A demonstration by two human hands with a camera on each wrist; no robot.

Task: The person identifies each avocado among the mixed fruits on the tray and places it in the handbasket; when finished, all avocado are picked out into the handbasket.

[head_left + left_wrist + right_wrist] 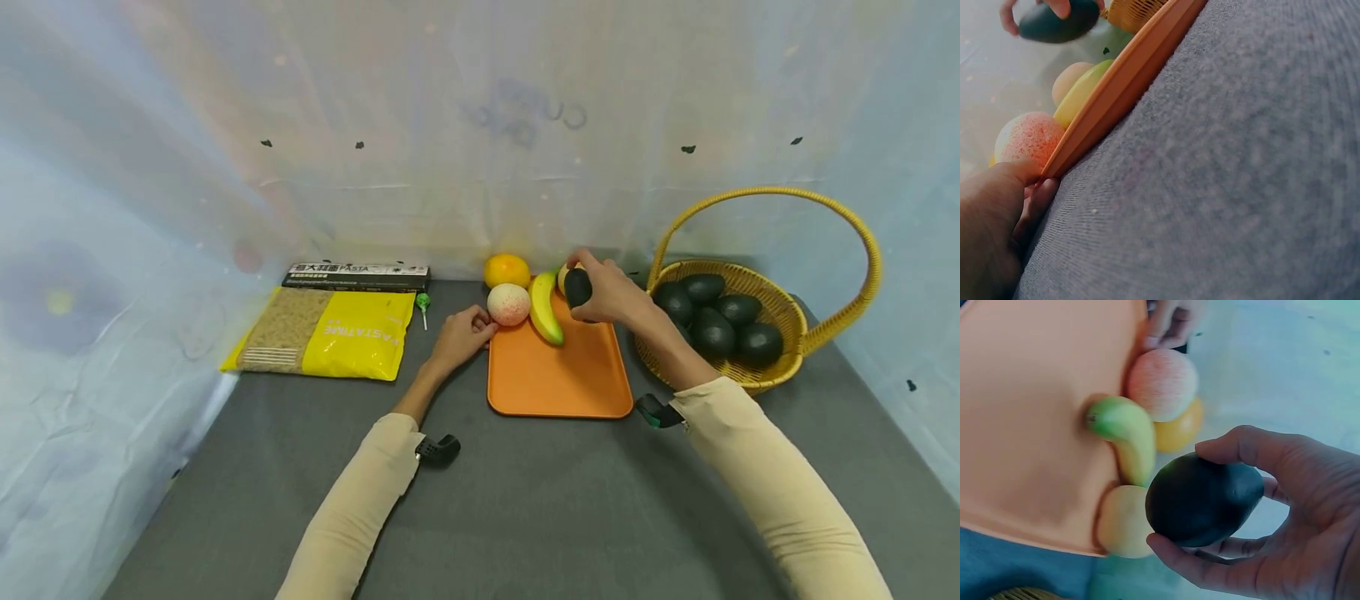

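Over the back right of the orange tray (558, 383), my right hand (611, 292) holds a dark avocado (1200, 500) between thumb and fingers. My left hand (461, 340) pinches the tray's left rim, close beside a speckled peach (508, 305). The left wrist view shows the thumb above that rim and a finger below it. A yellow-green banana (543, 308) lies on the tray, right of the peach. Behind the peach sits an orange (506, 271). A pale yellow round fruit (1124, 522) is at the back right, partly covered by the avocado.
To the right stands a yellow wicker basket (787, 333) with a tall handle, holding several avocados (712, 332). On the left lie a yellow pasta bag (360, 333), a black pasta box (360, 277) and a green lollipop (423, 301). A pale curtain (480, 125) hangs behind.
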